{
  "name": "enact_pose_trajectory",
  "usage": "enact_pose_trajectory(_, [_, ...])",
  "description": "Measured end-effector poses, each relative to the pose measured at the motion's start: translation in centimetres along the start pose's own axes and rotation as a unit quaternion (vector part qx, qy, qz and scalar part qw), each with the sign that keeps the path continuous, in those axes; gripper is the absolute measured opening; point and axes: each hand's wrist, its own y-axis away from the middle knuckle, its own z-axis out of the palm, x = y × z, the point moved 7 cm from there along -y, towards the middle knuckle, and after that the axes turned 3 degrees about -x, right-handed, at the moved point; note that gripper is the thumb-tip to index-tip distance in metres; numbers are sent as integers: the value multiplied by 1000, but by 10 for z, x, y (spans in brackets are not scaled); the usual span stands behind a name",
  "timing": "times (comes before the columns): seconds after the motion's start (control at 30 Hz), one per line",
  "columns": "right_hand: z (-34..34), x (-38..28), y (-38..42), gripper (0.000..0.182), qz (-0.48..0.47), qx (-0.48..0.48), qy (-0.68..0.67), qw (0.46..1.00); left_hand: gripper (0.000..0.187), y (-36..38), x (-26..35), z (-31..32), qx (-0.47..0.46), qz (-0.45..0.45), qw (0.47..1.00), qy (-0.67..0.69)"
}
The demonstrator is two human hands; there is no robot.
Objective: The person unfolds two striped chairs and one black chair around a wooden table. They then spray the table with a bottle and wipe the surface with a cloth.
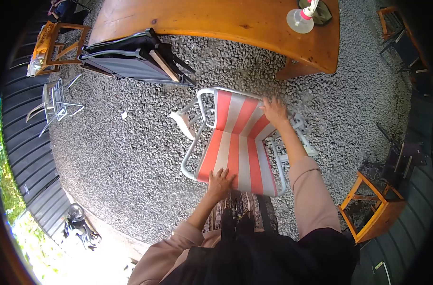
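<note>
A folding chair [233,156] with red and pale striped fabric and a white tubular frame stands on the gravel in front of me. My left hand [220,184] rests with spread fingers on the near edge of the striped fabric, left of its middle. At the chair's far right corner, my right hand [274,111] lies over the fabric and the frame tube, its fingers apart. A white armrest [183,124] sticks out at the chair's left side.
Beyond the chair stands a wooden table [216,21] bearing a clear bottle [300,21]. Folded dark chairs [131,59] lean near its left end. Wooden stools [375,213] are at right and far left, and a metal-framed chair [59,102] stands left.
</note>
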Motion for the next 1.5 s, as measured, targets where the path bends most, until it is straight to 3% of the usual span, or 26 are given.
enact_pose_trajectory(0.07, [1,5,-8,46,13,12,0,1000,61,11,0,14,-30,-5,1000,3])
enact_pose_trajectory(0.1, [5,8,-14,50,27,-57,6,998,62,17,0,17,-39,-5,999,1])
enact_pose_trajectory(0.13, [6,10,-20,51,27,-50,11,998,63,20,1,19,-50,-3,999,-2])
enact_pose_trajectory(0.33, [14,26,-57,57,44,-38,45,997,84,47,-1,64,-277,-22,960,39])
enact_pose_trajectory(0.53, [26,39,-100,57,159,-89,93,979,89,68,4,59,-384,-28,917,100])
enact_pose_trajectory(0.63, [25,38,-101,60,201,-72,37,976,88,69,1,67,-350,-33,930,106])
enact_pose_trajectory(0.67, [20,35,-94,62,201,-56,72,975,88,70,2,68,-337,-32,935,107])
enact_pose_trajectory(0.73, [13,30,-69,65,204,-16,149,967,80,68,5,57,-256,-24,962,96])
enact_pose_trajectory(0.8, [8,20,-25,68,159,21,69,985,73,71,8,42,-167,-15,982,85])
enact_pose_trajectory(0.83, [11,12,6,68,127,13,6,992,65,74,10,24,-51,2,995,81])
enact_pose_trajectory(0.93, [34,-16,123,62,109,-175,-139,969,63,70,-5,33,42,40,998,22])
enact_pose_trajectory(0.97, [44,-26,166,61,120,-249,-178,944,54,74,-10,24,130,63,988,47])
enact_pose_trajectory(1.0, [53,-46,201,72,35,-381,-208,900,49,77,-16,23,125,67,989,47])
enact_pose_trajectory(1.07, [87,-77,267,85,-28,-453,-386,803,41,77,-34,9,113,73,990,45])
enact_pose_trajectory(1.1, [69,-109,293,90,-113,-492,-460,730,35,85,-39,-3,172,65,983,-11])
enact_pose_trajectory(1.2, [13,-140,334,86,-110,-323,-238,909,27,102,-53,-22,275,32,951,-138])
enact_pose_trajectory(1.23, [-15,-148,337,52,-116,-161,-212,957,24,96,-60,-15,265,34,956,-121])
enact_pose_trajectory(1.3, [5,-151,332,38,-46,-121,-183,975,19,79,-71,2,247,48,964,-82])
enact_pose_trajectory(1.33, [22,-147,330,44,-33,-109,-208,972,16,73,-75,6,239,58,967,-60])
enact_pose_trajectory(1.37, [18,-144,331,41,-32,-62,-205,976,7,79,-70,-2,307,89,940,-116])
enact_pose_trajectory(1.4, [22,-137,326,40,-13,-41,-217,975,9,79,-65,-15,295,84,944,-120])
enact_pose_trajectory(1.5, [-42,-138,328,32,3,50,-157,986,10,87,-53,-46,336,142,924,-114])
